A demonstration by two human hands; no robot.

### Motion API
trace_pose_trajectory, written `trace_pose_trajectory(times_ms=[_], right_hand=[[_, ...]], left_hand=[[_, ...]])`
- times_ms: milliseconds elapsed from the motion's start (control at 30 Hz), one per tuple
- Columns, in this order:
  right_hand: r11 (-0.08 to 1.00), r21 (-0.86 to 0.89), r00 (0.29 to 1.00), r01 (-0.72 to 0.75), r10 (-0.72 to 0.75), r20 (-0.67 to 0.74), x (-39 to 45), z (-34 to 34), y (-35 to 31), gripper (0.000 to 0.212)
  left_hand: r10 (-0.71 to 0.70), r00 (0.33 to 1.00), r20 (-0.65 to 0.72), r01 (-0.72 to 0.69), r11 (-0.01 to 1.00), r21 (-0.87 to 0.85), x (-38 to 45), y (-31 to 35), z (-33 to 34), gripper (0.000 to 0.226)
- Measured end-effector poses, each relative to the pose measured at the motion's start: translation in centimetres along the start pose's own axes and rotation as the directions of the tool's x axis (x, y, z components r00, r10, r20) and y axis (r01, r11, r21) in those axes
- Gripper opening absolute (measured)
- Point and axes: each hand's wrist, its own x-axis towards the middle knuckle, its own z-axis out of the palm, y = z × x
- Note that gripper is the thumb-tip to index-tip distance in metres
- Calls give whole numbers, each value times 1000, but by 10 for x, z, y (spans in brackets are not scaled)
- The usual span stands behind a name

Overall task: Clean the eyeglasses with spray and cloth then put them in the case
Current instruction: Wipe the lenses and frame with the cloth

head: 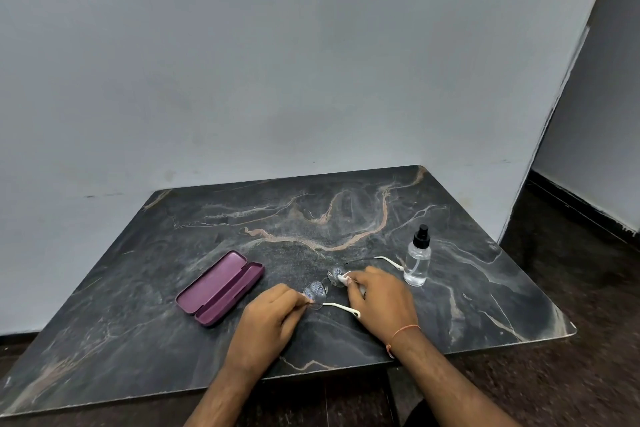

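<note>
Thin-framed eyeglasses (316, 289) with white temple tips lie unfolded on the dark marble table (173, 322), lenses speckled with droplets. My left hand (268, 317) pinches the frame at the left lens hinge. My right hand (379, 298) presses a small white cloth (344, 278) against the right lens. The purple glasses case (220, 287) lies open to the left of my hands, nothing inside it. A clear spray bottle (417, 258) with a black nozzle stands upright just right of my right hand.
The table stands against a grey wall (277, 80). Its right edge (554, 305) drops to a dark floor. An orange thread is tied around my right wrist (403, 333).
</note>
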Motion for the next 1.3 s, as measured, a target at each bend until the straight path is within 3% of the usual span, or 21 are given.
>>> trace_pose_trajectory(times_ms=[167,367,500,667,800,900,1133,1300], right_hand=[[998,55,1000,19,-19,9,-1,1,2,28],[999,32,999,-15,16,-36,1,3,2,28],[999,35,1000,12,-11,-5,2,3,3,28],[987,163,999,16,-21,31,0,-1,4,24],[898,440,999,8,14,-48,0,-5,8,13],[822,570,996,-7,55,-66,-2,-8,7,12],[691,722,994,-31,97,-51,-6,-12,5,28],[549,830,990,-104,141,31,-15,-19,-4,23]], left_hand=[[-15,1000,-8,15,1000,-2,-1,-3,1,4],[-19,1000,-12,19,1000,-2,-1,-2,1,17],[-26,999,-19,26,1000,4,-1,-3,0,5],[-47,997,-60,48,999,6,0,-1,0,17],[-93,988,-126,97,995,23,0,-1,1,8],[-133,976,-175,133,991,-9,0,-4,2,14],[-229,938,-259,209,973,-102,0,-10,4,28],[-449,839,-309,332,871,-362,1,0,6,20]])
